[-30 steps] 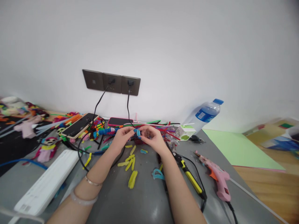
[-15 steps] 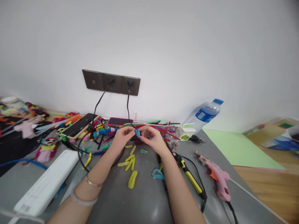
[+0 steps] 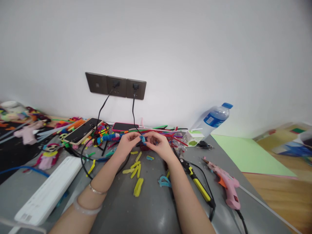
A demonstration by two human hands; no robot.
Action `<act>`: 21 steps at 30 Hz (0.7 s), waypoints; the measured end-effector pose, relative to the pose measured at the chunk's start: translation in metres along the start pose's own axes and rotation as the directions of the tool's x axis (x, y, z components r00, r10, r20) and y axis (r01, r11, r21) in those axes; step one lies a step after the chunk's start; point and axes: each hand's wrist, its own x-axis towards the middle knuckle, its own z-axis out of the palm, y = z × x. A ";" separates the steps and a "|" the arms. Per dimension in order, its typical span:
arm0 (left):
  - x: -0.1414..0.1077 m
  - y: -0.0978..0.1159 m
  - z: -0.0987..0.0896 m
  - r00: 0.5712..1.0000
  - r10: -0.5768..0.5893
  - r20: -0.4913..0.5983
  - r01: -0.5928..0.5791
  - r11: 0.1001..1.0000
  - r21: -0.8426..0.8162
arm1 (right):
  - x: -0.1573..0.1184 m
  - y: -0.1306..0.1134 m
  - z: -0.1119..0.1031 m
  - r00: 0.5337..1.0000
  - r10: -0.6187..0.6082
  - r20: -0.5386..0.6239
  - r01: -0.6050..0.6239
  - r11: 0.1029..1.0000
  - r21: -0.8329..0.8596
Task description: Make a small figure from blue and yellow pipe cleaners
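Between my two hands is a small blue piece of pipe cleaner (image 3: 142, 139), pinched from both sides. My left hand (image 3: 128, 144) grips it with thumb and forefinger, and my right hand (image 3: 157, 143) holds its other side, fingers curled. Below them on the grey table (image 3: 151, 208) lie several short yellow pipe cleaner pieces (image 3: 135, 169) and a thicker folded yellow one (image 3: 138, 187). A small blue and yellow piece (image 3: 150, 158) sits under my right hand. Beside my right forearm rests a light blue looped pipe cleaner (image 3: 164, 181).
A pink glue gun (image 3: 227, 187) and yellow-handled pliers (image 3: 200, 187) lie on the right. Behind stand a bottle (image 3: 215, 118) and a small carton (image 3: 193, 138). A white power strip (image 3: 50, 190), a phone (image 3: 84, 131) and pipe cleaner dolls (image 3: 48, 157) occupy the left.
Hardly anything differs. Both hands stay in place on the blue piece, with only a very slight shift of the fingers.
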 end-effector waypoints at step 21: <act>0.001 -0.006 0.000 0.996 -0.084 0.031 0.087 0.990 -0.111 | 0.000 0.003 0.001 1.000 -0.001 0.004 0.001 1.000 0.020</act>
